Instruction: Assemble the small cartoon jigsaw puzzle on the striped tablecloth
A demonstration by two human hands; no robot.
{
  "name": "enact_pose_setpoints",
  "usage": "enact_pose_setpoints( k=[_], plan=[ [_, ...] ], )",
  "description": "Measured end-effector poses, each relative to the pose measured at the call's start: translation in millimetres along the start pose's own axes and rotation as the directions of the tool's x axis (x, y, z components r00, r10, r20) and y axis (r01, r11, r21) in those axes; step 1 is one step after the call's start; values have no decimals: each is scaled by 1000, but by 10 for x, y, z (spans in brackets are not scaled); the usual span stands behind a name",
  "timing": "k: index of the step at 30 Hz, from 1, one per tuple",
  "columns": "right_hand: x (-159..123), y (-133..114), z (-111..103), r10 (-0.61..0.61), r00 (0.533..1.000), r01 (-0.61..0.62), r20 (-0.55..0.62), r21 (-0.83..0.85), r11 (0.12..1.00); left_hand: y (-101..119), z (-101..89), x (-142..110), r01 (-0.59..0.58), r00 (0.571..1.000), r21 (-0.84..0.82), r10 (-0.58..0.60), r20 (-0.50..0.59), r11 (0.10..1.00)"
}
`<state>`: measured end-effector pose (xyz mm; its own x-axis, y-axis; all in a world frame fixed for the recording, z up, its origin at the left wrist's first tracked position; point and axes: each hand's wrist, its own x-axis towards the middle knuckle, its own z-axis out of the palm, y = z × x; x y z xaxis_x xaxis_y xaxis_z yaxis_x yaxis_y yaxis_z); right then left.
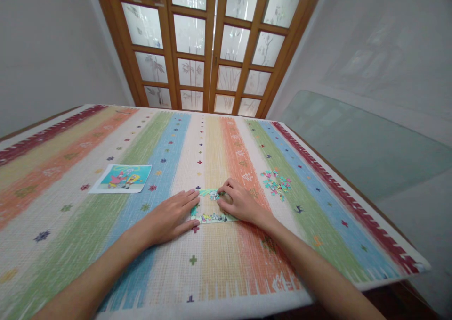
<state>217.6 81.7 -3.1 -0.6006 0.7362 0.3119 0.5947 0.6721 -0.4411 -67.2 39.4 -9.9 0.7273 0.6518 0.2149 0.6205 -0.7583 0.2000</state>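
Observation:
A partly assembled jigsaw puzzle [212,217] lies on the striped tablecloth, its edge strips joined around a middle where the cloth shows through. My left hand [171,216] rests over the puzzle's left side with its fingers stretched out, holding nothing. At the upper right of the puzzle, the fingertips of my right hand [238,201] are pinched together on a small puzzle piece [213,195]. The right hand hides the puzzle's right side. To the right lies a loose heap of puzzle pieces [277,184], mostly teal with some pink and red.
A printed reference picture [123,177] with cartoon figures lies flat on the left. The striped tablecloth [219,268] covers the table. Beyond the table's far edge is a wooden glass-paned door [212,61], with a pale wall [381,42] along the right.

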Motion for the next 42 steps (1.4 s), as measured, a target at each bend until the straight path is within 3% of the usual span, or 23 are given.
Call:
enact_pose_setpoints(
  k=[16, 32, 42],
  plan=[
    [2, -30, 7, -8, 1000, 10, 26, -63, 998, 22, -48, 8, -12, 1000, 43, 12, 16, 999],
    [-33, -24, 22, -60, 997, 55, -40, -106, 993, 18, -46, 18, 5, 999, 33, -6, 45, 999],
    [-52, 76, 41, -173, 984, 167, -51, -104, 980, 13, -36, 20, 6, 999, 48, -9, 49, 999]
  ],
)
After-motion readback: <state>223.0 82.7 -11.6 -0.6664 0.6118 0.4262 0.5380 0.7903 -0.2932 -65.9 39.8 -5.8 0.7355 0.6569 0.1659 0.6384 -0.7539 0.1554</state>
